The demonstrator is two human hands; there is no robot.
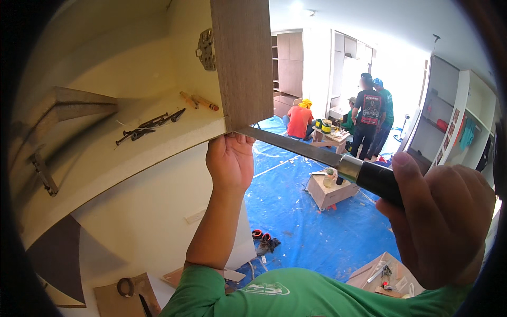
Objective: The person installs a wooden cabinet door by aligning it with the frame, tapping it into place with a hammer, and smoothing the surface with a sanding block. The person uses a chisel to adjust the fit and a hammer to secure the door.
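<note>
Right, the big picture first: a pale cabinet [113, 63] fills the upper left of the frame, with a blue sheet [296, 227] spread over the floor at centre right. At top centre the brown panel [243, 66] stands upright against the end of the cabinet's pale base board [174, 132], and that lower corner is where the action is.

In from the lower right comes the right hand [443, 216], wrapped firmly round the black handle of a flat-bladed tool [322, 155]. Its steel slants up to the corner, just left of centre. Below it, the left hand [231, 161] reaches up under the board, palm showing; its fingertips are tucked away, so I can't tell whether they grip or merely brace.

The step in hand, I'd judge, is working that edge with the blade. Whether the tip bites or only rests there is hard to call from here. The next move asks for a flat, controlled stroke with those left fingers clear.

Smallest of all, dark screws [150, 126] lie loose on the board, upper left.
</note>
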